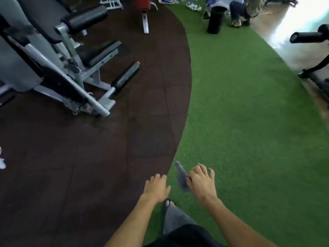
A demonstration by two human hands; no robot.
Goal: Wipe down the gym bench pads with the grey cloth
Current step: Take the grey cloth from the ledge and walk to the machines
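Both hands are low near the turf edge; right hand point(202, 182) pinches the grey cloth point(182, 178), left hand point(156, 187) loose and empty. Bench seat pad point(99, 53) sits well off, up-left, nearer the left side.

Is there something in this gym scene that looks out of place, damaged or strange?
Nothing looks damaged or spilled. The grey cloth is pinched in the right hand, hanging loose, and the left hand is empty. The only stray item is a small white object on the dark floor at the left edge; it is too blurred to identify.
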